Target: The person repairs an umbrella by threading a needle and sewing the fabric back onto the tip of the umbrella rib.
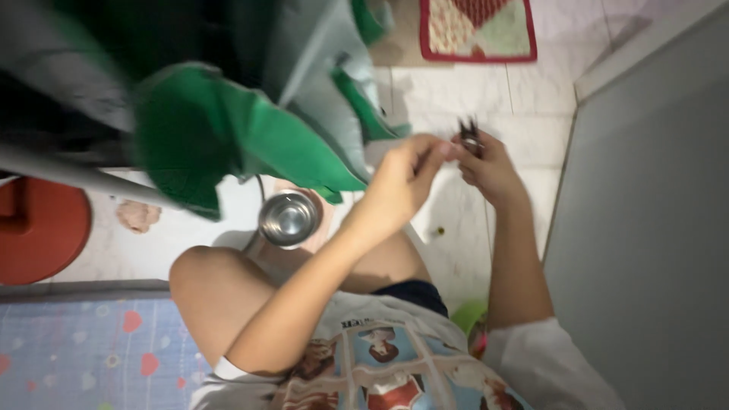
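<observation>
a steel bowl point(288, 219) on the floor, green cloth point(228, 137) hanging, red stool point(38, 228) nearby.

small dark object point(469, 135): pinched in the right hand point(490, 168), mostly covered by the fingers; its kind cannot be told
left hand point(406, 178): fingertips blurred where they meet the right hand; contact with the object unclear
green and grey cloth point(220, 129): smeared by motion, cut off by the top edge
round red object point(38, 228): cut by the left edge
red-bordered patterned mat point(478, 29): cut by the top edge
tiny speck on the floor point(440, 230): too small to tell
</observation>
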